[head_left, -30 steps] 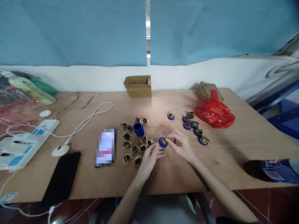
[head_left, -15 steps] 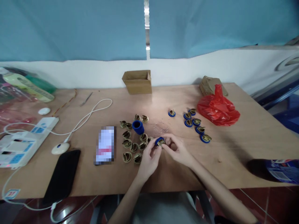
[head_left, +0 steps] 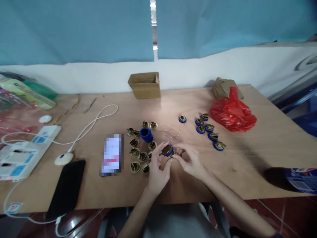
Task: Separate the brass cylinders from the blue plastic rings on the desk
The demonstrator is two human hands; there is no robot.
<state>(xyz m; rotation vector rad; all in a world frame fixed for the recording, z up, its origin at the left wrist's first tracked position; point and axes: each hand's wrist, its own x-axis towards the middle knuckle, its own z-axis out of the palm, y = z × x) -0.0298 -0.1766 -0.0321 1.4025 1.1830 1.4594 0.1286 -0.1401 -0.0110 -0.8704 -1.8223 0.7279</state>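
Note:
Between my two hands is a round brass-coloured fitting with a blue ring (head_left: 168,150), tilted so its dark inside faces me. My left hand (head_left: 159,167) pinches it from the left side. The fingers of my right hand (head_left: 190,160) grip its right edge. Just left of my hands stand several bare brass fittings (head_left: 135,167), each with a small upright tab. Among them rises a stack of blue rings (head_left: 146,135). Past my fingertips lie some thin curved wire pieces (head_left: 170,135). Several fittings with blue rings (head_left: 200,129) sit to the right.
At the back stand an open cardboard box (head_left: 146,89) and a red plastic bag (head_left: 233,114). A lit phone (head_left: 111,154), a black phone (head_left: 66,188), white cables and a power strip (head_left: 32,152) occupy the left. A dark bottle (head_left: 289,180) lies at the right edge.
The ringed fitting in my hands has been turned, and its round dark opening now shows more. Both hands stay in nearly the same spot, and the view has shifted slightly.

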